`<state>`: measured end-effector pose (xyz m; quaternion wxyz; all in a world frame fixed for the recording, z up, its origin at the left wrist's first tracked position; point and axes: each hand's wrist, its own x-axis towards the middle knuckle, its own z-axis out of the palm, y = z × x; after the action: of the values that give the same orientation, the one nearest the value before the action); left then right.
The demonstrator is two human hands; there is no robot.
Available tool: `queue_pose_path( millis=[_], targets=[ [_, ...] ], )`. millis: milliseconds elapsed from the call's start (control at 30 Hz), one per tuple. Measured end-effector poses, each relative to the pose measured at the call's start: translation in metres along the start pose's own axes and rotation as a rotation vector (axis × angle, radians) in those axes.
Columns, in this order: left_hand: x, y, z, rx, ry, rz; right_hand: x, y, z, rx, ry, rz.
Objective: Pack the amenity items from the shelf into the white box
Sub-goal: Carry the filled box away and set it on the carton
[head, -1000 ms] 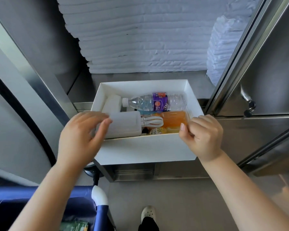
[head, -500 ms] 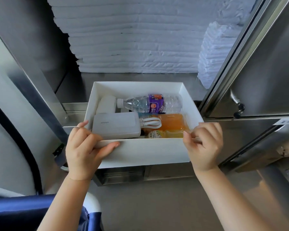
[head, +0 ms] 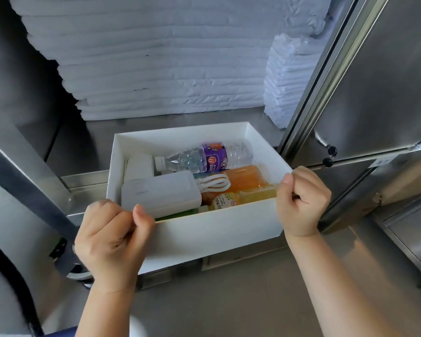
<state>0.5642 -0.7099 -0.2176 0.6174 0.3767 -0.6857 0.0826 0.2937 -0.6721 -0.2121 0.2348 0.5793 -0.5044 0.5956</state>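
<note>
The white box sits at the front edge of a metal shelf, its near side sticking out past the edge. Inside lie a clear water bottle with a purple label, a white power bank with a looped cable, a smaller white block, and orange and yellow drink bottles. My left hand grips the box's near-left corner, thumb over the rim. My right hand grips the near-right corner the same way.
Folded white linen is stacked high at the back of the shelf, with a smaller white pile at the right. A steel cabinet door stands open on the right. A metal frame post runs down the left.
My left hand came off the power bank and closed on the box's near-left corner. My right hand tightened on the near-right corner. The box has come slightly nearer.
</note>
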Motion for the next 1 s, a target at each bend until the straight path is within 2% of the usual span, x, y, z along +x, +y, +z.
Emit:
queue_pose_path(
  millis=[233, 467, 733, 1000],
  targets=[
    [0.022, 0.019, 0.002, -0.004, -0.011, -0.009, 0.024, 0.0, -0.009, 0.028, -0.017, 0.017],
    [0.024, 0.069, -0.003, 0.016, -0.005, -0.005, 0.034, 0.002, -0.057, 0.067, -0.015, 0.036],
    [0.019, 0.182, 0.013, -0.019, 0.0, 0.064, 0.052, 0.03, -0.172, 0.029, 0.047, 0.009],
    [-0.002, 0.324, 0.077, -0.16, 0.013, 0.076, 0.068, 0.093, -0.328, -0.048, 0.105, -0.036]
  ],
)
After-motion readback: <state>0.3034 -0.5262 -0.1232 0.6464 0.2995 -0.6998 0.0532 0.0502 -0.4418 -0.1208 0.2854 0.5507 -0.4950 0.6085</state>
